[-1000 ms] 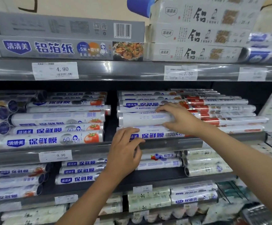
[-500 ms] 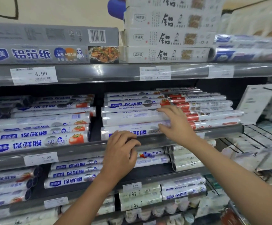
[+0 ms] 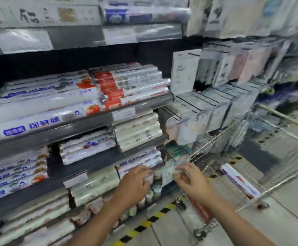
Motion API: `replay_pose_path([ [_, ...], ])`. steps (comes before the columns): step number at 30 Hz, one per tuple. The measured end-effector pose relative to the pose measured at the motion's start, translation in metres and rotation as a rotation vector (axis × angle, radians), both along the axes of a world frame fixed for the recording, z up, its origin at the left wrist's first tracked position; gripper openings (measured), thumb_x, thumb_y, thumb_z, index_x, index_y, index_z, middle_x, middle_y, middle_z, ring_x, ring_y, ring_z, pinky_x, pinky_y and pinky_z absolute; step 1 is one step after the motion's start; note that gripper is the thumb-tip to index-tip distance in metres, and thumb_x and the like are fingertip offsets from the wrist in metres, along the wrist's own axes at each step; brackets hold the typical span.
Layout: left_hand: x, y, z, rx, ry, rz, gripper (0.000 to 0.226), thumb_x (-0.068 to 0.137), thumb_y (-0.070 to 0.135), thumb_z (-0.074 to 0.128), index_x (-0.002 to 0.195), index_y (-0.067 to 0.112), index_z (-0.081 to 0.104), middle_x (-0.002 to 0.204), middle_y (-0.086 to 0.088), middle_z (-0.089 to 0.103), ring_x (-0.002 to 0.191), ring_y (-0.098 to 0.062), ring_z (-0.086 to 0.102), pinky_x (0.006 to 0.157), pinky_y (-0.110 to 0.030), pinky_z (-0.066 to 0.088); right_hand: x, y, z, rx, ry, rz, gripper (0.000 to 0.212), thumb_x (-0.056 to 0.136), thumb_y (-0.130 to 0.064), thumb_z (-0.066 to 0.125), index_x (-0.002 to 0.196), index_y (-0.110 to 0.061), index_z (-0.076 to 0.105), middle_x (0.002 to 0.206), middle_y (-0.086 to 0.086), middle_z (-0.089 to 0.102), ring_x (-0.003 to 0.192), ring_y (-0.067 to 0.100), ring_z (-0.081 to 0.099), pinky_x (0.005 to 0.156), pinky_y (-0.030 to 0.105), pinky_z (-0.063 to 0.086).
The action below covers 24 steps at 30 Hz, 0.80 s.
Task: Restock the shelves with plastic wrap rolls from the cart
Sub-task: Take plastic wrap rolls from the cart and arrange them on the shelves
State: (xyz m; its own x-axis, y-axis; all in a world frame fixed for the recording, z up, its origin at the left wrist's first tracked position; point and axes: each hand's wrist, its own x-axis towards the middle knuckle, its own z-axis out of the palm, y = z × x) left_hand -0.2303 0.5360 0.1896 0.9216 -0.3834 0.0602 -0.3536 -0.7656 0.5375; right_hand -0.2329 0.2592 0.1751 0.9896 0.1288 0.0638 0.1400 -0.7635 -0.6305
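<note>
Wire cart [image 3: 214, 139], one plastic wrap roll [image 3: 238, 181] inside, comes into view; left hand [image 3: 135, 181] and right hand [image 3: 191, 178], loosely spread and empty, leave the shelf [image 3: 98, 121] beside it.

Supermarket aisle, tiered grey metal shelves [image 3: 73, 125] with paper price labels [image 3: 124, 113] on their front edges, stacks of identical white printed plastic wrap rolls [image 3: 43, 110], pale packets [image 3: 233, 68] hung in rows at upper right, silver wire shopping cart [image 3: 214, 139] at right, yellow-and-black striped floor tape [image 3: 144, 226] at bottom centre.
</note>
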Motion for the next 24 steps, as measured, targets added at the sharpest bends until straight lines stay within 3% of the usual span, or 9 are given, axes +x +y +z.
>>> replay_pose_path([
  [7,-0.024,-0.143,-0.046,0.107,0.104,-0.22,0.04,0.1,0.039,0.05,0.139,0.036,0.058,0.147,0.014,0.047,0.134,-0.01,0.045,0.11,-0.03,0.04,-0.083,-0.111,-0.048,0.088,0.136,-0.207,0.029,0.083,-0.048,0.063,0.112,-0.041,0.064,0.114,-0.02,0.051,0.114,0.009,0.053,0.096,0.038,0.046],
  [12,-0.015,-0.217,-0.068,0.164,0.151,-0.366,0.053,0.092,0.048,0.039,0.141,0.035,0.055,0.148,0.012,0.047,0.138,-0.011,0.042,0.115,-0.032,0.037,-0.108,-0.176,-0.068,0.131,0.197,-0.311,0.03,0.077,-0.053,0.057,0.106,-0.044,0.062,0.113,-0.021,0.054,0.115,0.009,0.055,0.102,0.034,0.043],
  [17,0.016,-0.279,-0.09,0.194,0.171,-0.45,0.043,0.096,0.042,0.048,0.138,0.04,0.051,0.147,0.012,0.046,0.135,-0.016,0.046,0.109,-0.039,0.045,-0.099,-0.234,-0.091,0.119,0.261,-0.443,0.031,0.078,-0.048,0.057,0.108,-0.042,0.064,0.117,-0.018,0.056,0.113,0.005,0.055,0.103,0.033,0.043],
  [20,0.046,-0.317,-0.104,0.196,0.203,-0.488,0.043,0.095,0.039,0.052,0.138,0.039,0.052,0.15,0.009,0.045,0.139,-0.017,0.043,0.113,-0.041,0.042,-0.077,-0.267,-0.098,0.087,0.276,-0.49,0.027,0.083,-0.038,0.065,0.11,-0.037,0.067,0.114,-0.017,0.057,0.111,0.007,0.055,0.101,0.032,0.043],
  [24,0.094,-0.362,-0.119,0.213,0.219,-0.52,0.048,0.098,0.034,0.054,0.146,0.035,0.048,0.158,0.005,0.038,0.146,-0.019,0.036,0.118,-0.043,0.037,-0.035,-0.307,-0.104,0.059,0.312,-0.532,0.043,0.077,-0.051,0.052,0.111,-0.032,0.069,0.114,-0.012,0.059,0.113,0.011,0.057,0.103,0.034,0.045],
])
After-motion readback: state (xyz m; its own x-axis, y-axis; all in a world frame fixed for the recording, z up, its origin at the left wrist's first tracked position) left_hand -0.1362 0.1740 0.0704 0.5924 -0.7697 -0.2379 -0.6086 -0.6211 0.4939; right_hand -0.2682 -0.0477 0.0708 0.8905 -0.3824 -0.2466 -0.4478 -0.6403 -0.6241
